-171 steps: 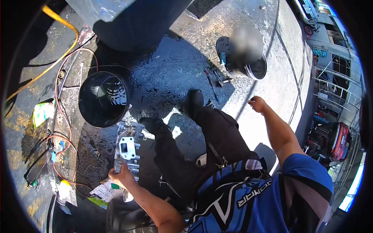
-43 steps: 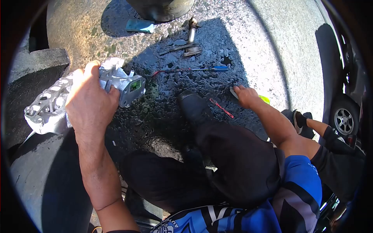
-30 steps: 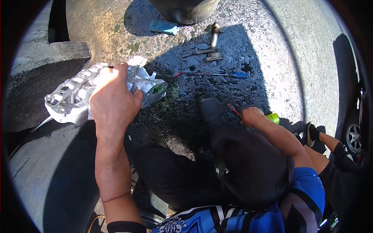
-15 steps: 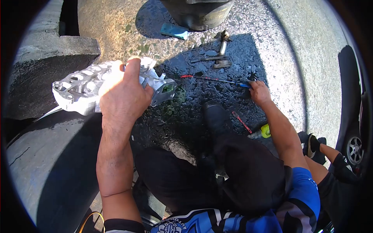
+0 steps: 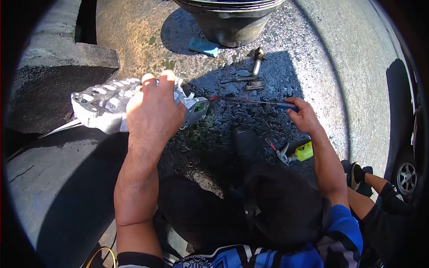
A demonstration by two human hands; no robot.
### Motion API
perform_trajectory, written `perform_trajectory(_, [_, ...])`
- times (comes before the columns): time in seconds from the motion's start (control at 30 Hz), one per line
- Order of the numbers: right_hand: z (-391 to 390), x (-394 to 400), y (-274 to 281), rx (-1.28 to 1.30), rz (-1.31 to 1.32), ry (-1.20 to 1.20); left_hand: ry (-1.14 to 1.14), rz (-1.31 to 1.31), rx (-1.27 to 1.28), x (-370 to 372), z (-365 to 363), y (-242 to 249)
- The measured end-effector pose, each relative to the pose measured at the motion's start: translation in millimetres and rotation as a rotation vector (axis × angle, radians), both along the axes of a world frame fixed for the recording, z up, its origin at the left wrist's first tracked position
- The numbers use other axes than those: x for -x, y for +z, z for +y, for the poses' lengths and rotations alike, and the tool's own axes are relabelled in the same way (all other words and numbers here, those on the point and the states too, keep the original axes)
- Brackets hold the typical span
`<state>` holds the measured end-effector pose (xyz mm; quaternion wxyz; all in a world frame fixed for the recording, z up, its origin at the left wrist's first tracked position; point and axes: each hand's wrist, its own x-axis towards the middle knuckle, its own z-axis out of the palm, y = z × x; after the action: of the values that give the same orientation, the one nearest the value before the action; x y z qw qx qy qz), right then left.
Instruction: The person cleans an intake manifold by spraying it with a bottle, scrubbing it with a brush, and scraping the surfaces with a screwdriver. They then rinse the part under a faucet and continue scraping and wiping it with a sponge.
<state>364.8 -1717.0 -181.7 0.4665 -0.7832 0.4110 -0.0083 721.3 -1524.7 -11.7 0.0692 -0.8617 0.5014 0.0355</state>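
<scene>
My left hand is closed over a silver cylinder head, a cast metal engine part with rows of round openings. Its fingers reach over the far edge, and the part is tilted at the left above the wet ground. At the right, my right hand has its thumb and fingers around the blue handle of a long screwdriver. The thin shaft points left towards the right end of the cylinder head. A red piece shows by the far end of that shaft, close to the head's corner.
A black bucket stands ahead, with a blue block beside it. Oily metal parts lie nearer. A yellow spray bottle and a red-handled tool lie by my right forearm. Another person's leg is at the right.
My right hand has gone from fingertips at the screwdriver's handle to a fuller grip around it. More of the spray bottle shows. The whole view has shifted slightly.
</scene>
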Motion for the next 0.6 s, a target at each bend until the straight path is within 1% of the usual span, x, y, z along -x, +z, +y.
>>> perform_trajectory(0.03, [-9, 2, 32, -0.076, -0.052, -0.069, -0.016, -0.006, 0.012, 0, 2, -1])
perform_trajectory(0.1, [-31, 12, 74, 0.053, -0.227, 0.027, -0.041, -0.02, 0.021, 1, 2, -3])
perform_trajectory(0.17, [-41, 9, 120, 0.125, -0.301, 0.035, -0.052, -0.042, 0.025, 3, 2, -5])
perform_trajectory(0.23, [-46, 7, 153, 0.082, -0.37, 0.022, -0.046, -0.05, 0.02, 7, 0, -4])
perform_trajectory(0.27, [-48, 3, 166, 0.112, -0.416, 0.06, -0.044, -0.054, 0.016, 9, -1, -3])
perform_trajectory(0.3, [-49, -1, 176, 0.157, -0.434, 0.081, -0.037, -0.046, 0.015, 11, -2, -2])
perform_trajectory(0.37, [-53, -3, 191, 0.131, -0.412, 0.08, -0.019, -0.036, 0.011, 12, -5, 0])
perform_trajectory(0.47, [-57, 0, 202, 0.104, -0.454, 0.008, -0.022, -0.032, 0.015, 11, -5, -1])
perform_trajectory(0.57, [-54, -1, 205, 0.092, -0.521, 0.002, -0.008, -0.038, -0.002, 11, -5, -2])
perform_trajectory(0.6, [-52, -6, 204, 0.097, -0.523, 0.051, -0.01, -0.041, 0.002, 11, -5, -2])
